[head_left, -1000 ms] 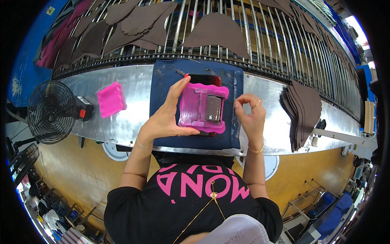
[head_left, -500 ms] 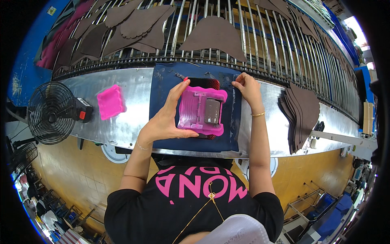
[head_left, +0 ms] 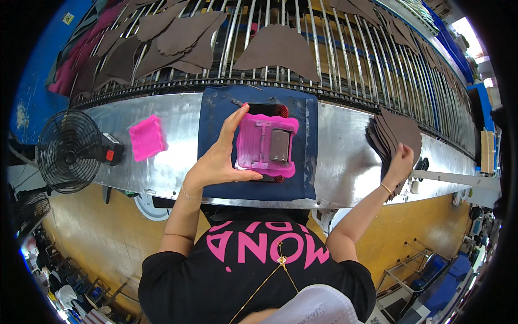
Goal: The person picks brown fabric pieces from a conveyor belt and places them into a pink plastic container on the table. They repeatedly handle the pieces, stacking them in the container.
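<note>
My left hand point(head_left: 217, 156) spans a pink plastic holder with wavy edges point(head_left: 250, 143), thumb at its near edge and fingertips at its far edge. A brownish-grey block point(head_left: 280, 145) sits inside the holder. Beneath it, a black and red patterned flat thing point(head_left: 279, 110) sticks out at the far and near sides. All of this rests on a dark blue sheet point(head_left: 221, 116). Over on the right, my right hand point(head_left: 400, 164) has its fingers closed at a stack of brown cut pieces point(head_left: 403, 128); how many pieces it pinches cannot be made out.
Another pink wavy-edged tray point(head_left: 147, 138) lies on the metal table point(head_left: 340, 162), beside a black fan point(head_left: 70, 154) at left. Beyond the table runs a rack of metal rods point(head_left: 345, 54) carrying several brown pieces point(head_left: 280, 51). A metal bar point(head_left: 453, 178) juts in from the right.
My right hand has moved from the blue sheet's right edge across to the brown stack. My left hand stays on the pink holder.
</note>
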`<state>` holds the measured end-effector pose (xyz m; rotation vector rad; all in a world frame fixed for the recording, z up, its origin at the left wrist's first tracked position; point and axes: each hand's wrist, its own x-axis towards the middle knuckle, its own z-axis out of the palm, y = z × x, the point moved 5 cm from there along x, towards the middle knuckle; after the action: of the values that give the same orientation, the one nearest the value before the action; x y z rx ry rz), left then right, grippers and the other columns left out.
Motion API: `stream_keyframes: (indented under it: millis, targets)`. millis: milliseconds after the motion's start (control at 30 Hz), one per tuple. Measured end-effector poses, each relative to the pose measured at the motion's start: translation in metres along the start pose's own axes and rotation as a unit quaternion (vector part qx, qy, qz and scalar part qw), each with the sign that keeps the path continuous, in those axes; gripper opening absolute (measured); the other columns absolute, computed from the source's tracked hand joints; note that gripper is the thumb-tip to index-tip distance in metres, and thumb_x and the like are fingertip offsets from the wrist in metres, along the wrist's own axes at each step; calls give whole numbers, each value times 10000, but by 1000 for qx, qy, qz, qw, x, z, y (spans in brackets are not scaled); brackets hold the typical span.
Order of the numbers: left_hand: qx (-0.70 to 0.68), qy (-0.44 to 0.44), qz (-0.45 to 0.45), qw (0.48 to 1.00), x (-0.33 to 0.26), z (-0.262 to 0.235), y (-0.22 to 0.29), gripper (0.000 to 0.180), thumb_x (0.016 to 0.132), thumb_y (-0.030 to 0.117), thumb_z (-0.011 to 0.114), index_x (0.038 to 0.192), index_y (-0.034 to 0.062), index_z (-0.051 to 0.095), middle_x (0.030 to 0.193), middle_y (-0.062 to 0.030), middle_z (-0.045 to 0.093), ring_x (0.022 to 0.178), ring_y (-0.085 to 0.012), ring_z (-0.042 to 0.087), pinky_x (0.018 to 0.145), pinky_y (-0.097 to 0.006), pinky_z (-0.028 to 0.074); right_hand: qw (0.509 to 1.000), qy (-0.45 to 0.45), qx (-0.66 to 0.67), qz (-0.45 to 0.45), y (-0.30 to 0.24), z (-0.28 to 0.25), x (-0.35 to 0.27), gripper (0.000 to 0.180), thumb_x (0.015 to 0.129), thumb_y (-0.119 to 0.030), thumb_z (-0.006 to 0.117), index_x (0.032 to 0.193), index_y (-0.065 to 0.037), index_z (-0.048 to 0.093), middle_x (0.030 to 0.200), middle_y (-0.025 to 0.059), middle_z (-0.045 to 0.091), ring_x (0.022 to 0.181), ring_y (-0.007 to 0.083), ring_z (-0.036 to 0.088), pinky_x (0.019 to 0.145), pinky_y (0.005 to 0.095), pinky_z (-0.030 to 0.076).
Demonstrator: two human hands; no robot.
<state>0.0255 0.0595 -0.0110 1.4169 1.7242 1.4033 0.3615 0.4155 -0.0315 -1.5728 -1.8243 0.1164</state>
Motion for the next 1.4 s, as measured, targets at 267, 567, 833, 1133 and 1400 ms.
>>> stream_keyframes:
  millis: [267,567,833,1133,1400]
  targets:
    - [-7,4,-1,1000,-1,1,0,1318,509,260,903,1480,141,21,1515,-183,154,1402,-302,176,1135,-397,145,933,-51,-303,186,112,-5,-11,769,726,-658,613,1243,-91,558,1235,175,521,1125,389,500,917,485,427]
    - [-16,16,-32,999,-18,-4,-11,1354,499,381,897,1476,137,-8,1516,-180,144,1408,-301,149,1137,-401,127,899,-63,-354,251,102,-18,4,817,594,-686,703,1105,-53,625,1218,188,531,1129,383,501,885,571,409]
    - [-38,27,-14,999,-19,-10,-3,1337,507,353,900,1478,120,12,1515,-167,155,1407,-294,150,1140,-400,137,935,-91,-224,260,173,-4,21,911,507,-672,768,1126,-26,599,1186,157,556,1117,347,511,926,480,427]
    - [-42,49,-10,998,-23,-15,-4,1337,506,372,898,1478,124,13,1514,-160,160,1403,-298,164,1138,-412,146,901,11,-399,171,53,-29,-2,792,623,-529,779,1190,-32,534,1120,168,593,1052,351,559,822,447,490]
    - [-52,66,-9,996,-24,-18,-2,1314,522,359,893,1477,112,26,1510,-163,171,1404,-298,161,1139,-417,143,984,-50,-89,143,61,-24,21,394,907,-279,549,1216,-40,500,921,218,649,694,263,665,683,366,506]
